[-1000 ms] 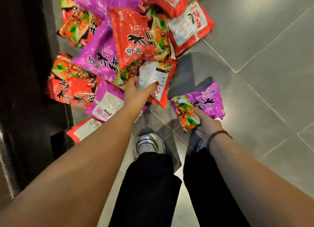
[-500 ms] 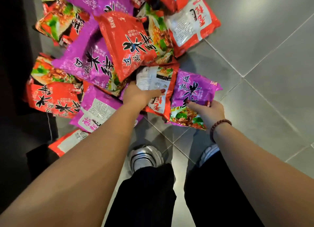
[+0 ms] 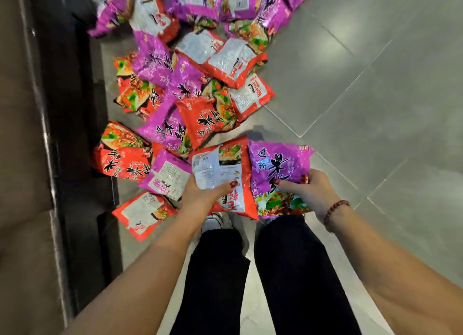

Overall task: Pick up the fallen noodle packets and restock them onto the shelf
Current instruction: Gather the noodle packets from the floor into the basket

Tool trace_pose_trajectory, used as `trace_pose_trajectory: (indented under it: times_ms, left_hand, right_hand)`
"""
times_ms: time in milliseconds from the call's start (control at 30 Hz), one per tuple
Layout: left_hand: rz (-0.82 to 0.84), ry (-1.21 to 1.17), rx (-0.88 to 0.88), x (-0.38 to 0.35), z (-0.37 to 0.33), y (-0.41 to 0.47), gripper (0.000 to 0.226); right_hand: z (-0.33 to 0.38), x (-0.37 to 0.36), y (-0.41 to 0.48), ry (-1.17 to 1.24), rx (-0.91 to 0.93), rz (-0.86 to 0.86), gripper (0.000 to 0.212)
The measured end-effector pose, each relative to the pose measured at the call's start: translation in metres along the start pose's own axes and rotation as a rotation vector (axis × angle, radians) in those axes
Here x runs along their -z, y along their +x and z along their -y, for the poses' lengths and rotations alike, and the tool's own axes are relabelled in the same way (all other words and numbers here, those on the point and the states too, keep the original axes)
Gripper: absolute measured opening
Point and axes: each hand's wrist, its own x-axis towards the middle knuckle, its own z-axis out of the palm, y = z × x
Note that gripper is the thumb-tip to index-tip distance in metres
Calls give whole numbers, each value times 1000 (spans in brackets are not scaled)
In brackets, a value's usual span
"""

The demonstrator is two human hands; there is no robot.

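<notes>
Step in hand: pick-up, early. The pile of noodle packets, red and purple, lay strewn over the floor from 9 o'clock up to 12 o'clock of the view. Some were face up and others showed the white label side. Most overlapped a neighbour.

Two packets were already in hand at about 6 o'clock of the pile, above the person's shoes. The red packet, label side up, was pinched by the left hand, thumb on top and fingers beneath. The purple packet, face up, was gripped by the right hand at its near edge, thumb across the print. The two packets touched along one side. Both looked lifted off the floor, though this could not be confirmed.

Next move, as judged: rise and turn toward 9 o'clock to set both on the shelf, or stack them in one hand to free the other. The film looked slick and crinkly, so a stack could slide.

Surface: floor of large grey glossy tiles with thin joints running diagonally, open toward 3 o'clock. A dark fixture stood along 9 o'clock, presumably the shelf unit's base; no shelf board showed. A red bead bracelet was on the right wrist.
</notes>
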Motion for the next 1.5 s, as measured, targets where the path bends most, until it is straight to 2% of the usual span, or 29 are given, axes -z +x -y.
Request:
trace_pose_trajectory:
  times_ms: [133, 267, 367, 433, 500, 633, 700, 833, 1000, 1267, 1300, 1400, 1500]
  left_hand:
    - [19, -54, -115, 19, -58, -84, 56]
    - [13, -50, -285, 55, -127, -173, 51]
    - [-17, -63, -323, 84, -166, -243, 56]
    - [-45, -103, -370, 103, -185, -289, 51]
    - [-73, -105, -401, 119, -197, -332, 59]
    - [-99, -251, -485, 146, -213, -392, 51]
    - [-137, -322, -492, 156, -218, -411, 59]
    - [-205, -441, -502, 169, -222, -436, 51]
    - [-380, -625, -482, 166, -212, -462, 61]
    - [-691, -913, -390, 82, -178, -507, 34]
    - [-737, -953, -366, 70, -172, -512, 29]
    - [-835, -1028, -310, 39, -156, -529, 28]
    - [-947, -1130, -266, 20, -137, -548, 25]
  right_hand:
    - [55, 14, -83, 12, 62, 10, 33]
    - [115, 16, -183, 71, 157, 16, 40]
    - [150, 13, -256, 80, 237, 26, 42]
    - [172, 9, -302, 80, 285, 55, 44]
    - [187, 4, -341, 81, 331, 77, 46]
    - [209, -9, -394, 72, 401, 105, 45]
    - [217, -15, -410, 82, 420, 144, 41]
    - [236, -24, -427, 61, 435, 223, 32]
    - [269, -19, -432, -98, 455, 367, 24]
    - [304, 5, -420, -543, 518, 699, 14]
    - [304, 5, -420, -584, 514, 728, 16]
    - [300, -2, -426, -693, 472, 805, 39]
    - [287, -14, -431, -797, 426, 892, 26]
